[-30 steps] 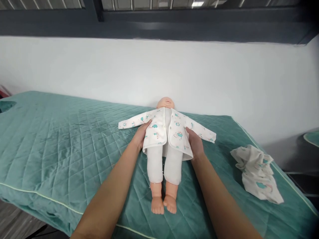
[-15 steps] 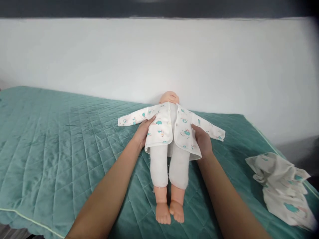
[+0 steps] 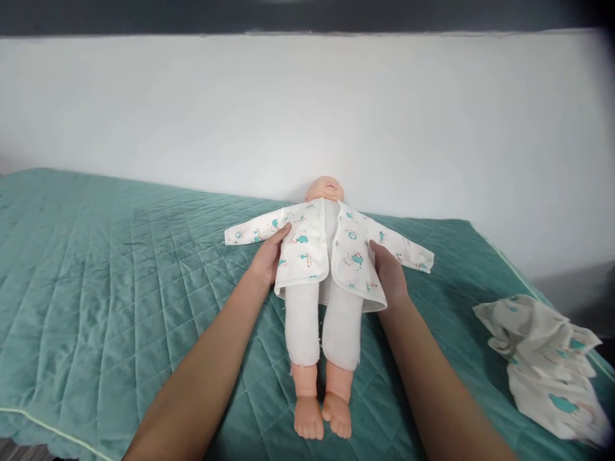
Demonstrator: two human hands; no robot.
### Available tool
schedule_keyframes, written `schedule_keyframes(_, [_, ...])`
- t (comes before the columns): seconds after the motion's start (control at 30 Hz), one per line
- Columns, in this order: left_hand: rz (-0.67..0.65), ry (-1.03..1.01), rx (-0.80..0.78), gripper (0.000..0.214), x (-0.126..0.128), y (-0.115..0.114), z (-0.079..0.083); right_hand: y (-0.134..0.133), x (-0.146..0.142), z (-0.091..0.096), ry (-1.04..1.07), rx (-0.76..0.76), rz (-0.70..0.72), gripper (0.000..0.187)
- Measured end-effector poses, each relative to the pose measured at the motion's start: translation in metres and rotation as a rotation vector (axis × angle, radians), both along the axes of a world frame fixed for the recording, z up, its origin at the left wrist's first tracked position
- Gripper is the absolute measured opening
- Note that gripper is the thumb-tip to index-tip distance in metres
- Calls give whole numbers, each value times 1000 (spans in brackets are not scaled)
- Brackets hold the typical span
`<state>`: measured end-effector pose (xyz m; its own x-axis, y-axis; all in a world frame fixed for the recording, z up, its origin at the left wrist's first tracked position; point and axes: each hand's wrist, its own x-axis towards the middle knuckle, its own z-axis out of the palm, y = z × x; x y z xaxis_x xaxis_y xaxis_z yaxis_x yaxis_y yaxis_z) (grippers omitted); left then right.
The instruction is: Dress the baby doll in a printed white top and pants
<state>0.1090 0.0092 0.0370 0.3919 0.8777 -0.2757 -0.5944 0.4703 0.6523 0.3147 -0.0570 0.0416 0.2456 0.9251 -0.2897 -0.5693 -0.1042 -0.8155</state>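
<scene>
A baby doll [image 3: 325, 190] lies on its back on a green quilted bed [image 3: 120, 269], head toward the white wall. It wears a white printed jacket [image 3: 307, 246], open down the front, sleeves spread to both sides. Its white cloth legs and bare feet [image 3: 323, 417] point toward me. My left hand [image 3: 268, 259] grips the doll's left flank at the jacket's edge, fingers curled under the cloth. My right hand [image 3: 390, 275] grips the other flank by the jacket's hem.
A crumpled white printed garment [image 3: 542, 358] lies on the bed at the right, near the edge. The white wall [image 3: 307, 115] runs right behind the doll's head. The bed's front edge shows at the lower left.
The view tilted down after the first frame, so the dark window frame left the picture. The doll shifted slightly left with both hands staying on its sides.
</scene>
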Motion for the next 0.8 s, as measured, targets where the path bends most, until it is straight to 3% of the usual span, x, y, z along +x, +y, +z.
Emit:
schedule_keyframes(0.13, [60,-21,-5,42,-5,2,2,-1,4,-1,11,-19,14,33])
schedule_keyframes(0.33, [283,-92,-70,38,-21,15,-3,-2,18,-4,34,21,28,26])
schedule_keyframes(0.53, [602,-217,-124,27,-42,29,-7,-5,23,7,316,14,-148,16])
schedule_keyframes(0.8, [739,-212,-98,21,-50,36,-10,-5,24,12,422,84,-285,19])
